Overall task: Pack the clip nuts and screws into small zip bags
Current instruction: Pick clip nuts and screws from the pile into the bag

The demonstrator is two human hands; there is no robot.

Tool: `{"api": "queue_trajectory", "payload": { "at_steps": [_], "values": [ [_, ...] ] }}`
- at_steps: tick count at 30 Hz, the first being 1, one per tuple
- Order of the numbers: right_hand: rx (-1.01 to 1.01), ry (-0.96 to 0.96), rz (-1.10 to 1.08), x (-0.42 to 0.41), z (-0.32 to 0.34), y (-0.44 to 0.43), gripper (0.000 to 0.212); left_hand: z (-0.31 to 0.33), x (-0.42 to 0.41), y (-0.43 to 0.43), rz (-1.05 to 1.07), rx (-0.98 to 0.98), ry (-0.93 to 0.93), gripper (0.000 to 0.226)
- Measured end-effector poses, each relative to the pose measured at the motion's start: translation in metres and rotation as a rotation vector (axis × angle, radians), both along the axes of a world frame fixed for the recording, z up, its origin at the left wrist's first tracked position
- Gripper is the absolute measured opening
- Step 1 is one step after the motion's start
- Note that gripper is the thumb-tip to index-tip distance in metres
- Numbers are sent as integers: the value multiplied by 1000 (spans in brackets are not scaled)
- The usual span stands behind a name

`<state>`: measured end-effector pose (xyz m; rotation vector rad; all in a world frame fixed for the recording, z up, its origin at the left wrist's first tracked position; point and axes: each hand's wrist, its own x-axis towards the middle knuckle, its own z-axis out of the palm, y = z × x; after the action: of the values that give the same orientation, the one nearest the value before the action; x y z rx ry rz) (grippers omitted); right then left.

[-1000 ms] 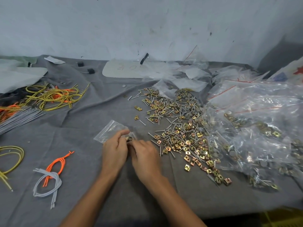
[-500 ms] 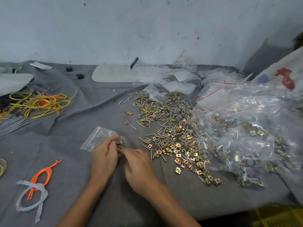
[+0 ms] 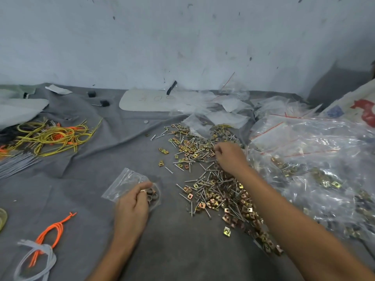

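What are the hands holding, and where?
The left hand pinches the small zip bag at its right end. The right hand is in the hardware pile; its hold cannot be told.

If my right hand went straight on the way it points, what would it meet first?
Probably the loose pile of clip nuts and screws just ahead of the right hand; its fingers look close above it, though depth is unclear.

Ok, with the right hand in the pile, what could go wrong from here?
The right hand reaches into the pile of screws and clip nuts with its forearm low over them; it could scatter some across the cloth. Only the left hand pinches the small bag, so its mouth may close or the parts inside spill.
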<state>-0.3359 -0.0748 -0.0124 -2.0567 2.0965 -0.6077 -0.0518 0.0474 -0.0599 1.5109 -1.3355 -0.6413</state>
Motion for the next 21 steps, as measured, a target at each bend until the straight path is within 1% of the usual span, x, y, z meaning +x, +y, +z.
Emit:
{"api": "queue_trajectory", "payload": {
  "at_steps": [4, 6, 9, 12, 16, 21],
  "values": [
    [77, 184, -33, -7, 4, -24, 17, -1, 0, -2, 10, -4, 6, 39],
    [92, 271, -3, -5, 7, -28, 17, -1, 1, -4, 12, 11, 34, 37],
    [132, 346, 57, -4, 12, -28, 21, -4, 2, -6, 3, 19, 98, 38],
    [155, 370, 104, -5, 12, -22, 23, -5, 2, -5, 0, 14, 121, 39],
    [148, 316, 115, -7, 8, -14, 10, -4, 1, -4, 0, 6, 115, 39],
    [127, 308, 76, -3, 15, -2, 16, 1, -1, -2, -4, 12, 117, 39]
  ]
}}
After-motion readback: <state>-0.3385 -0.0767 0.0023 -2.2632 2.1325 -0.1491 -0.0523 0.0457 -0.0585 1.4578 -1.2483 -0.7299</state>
